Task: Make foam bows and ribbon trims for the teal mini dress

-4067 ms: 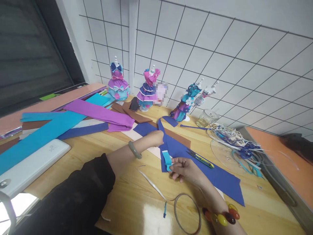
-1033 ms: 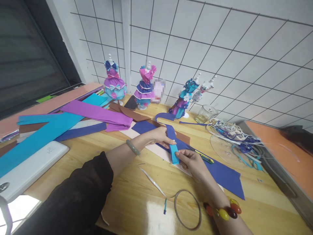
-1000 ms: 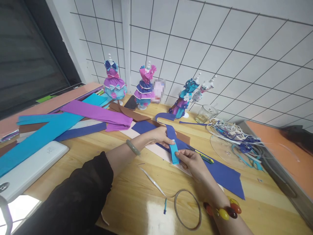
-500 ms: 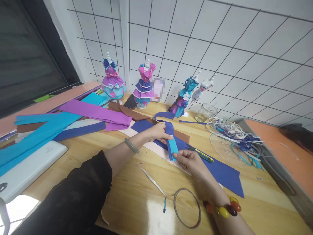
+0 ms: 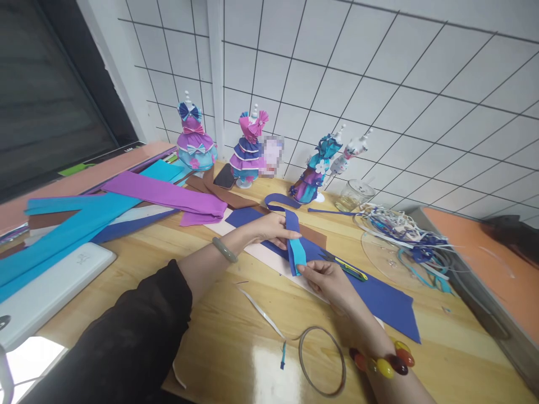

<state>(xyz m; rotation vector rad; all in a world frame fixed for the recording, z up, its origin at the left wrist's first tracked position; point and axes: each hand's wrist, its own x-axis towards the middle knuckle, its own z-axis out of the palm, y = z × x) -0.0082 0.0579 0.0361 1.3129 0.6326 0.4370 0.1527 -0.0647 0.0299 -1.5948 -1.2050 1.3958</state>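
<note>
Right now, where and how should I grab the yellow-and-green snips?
I'd grip the snips across the yellow-and-green handle, from above and the person's right. They lie flat on the dark blue sheet, handle end angled rightward; the dark narrow end points away to the left, close to the right hand.

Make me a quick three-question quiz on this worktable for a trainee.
1. Multiple choice: What do the left hand and right hand hold over the dark blue strip?
A) a brown piece
B) a light blue piece
C) a white ribbon

2. True or false: The beaded bracelet is on the person's left wrist.

3. Fill in the blank: The snips with yellow on the handle lie on a large sheet coloured ____.

Key: 1. B; 2. False; 3. dark blue
</note>
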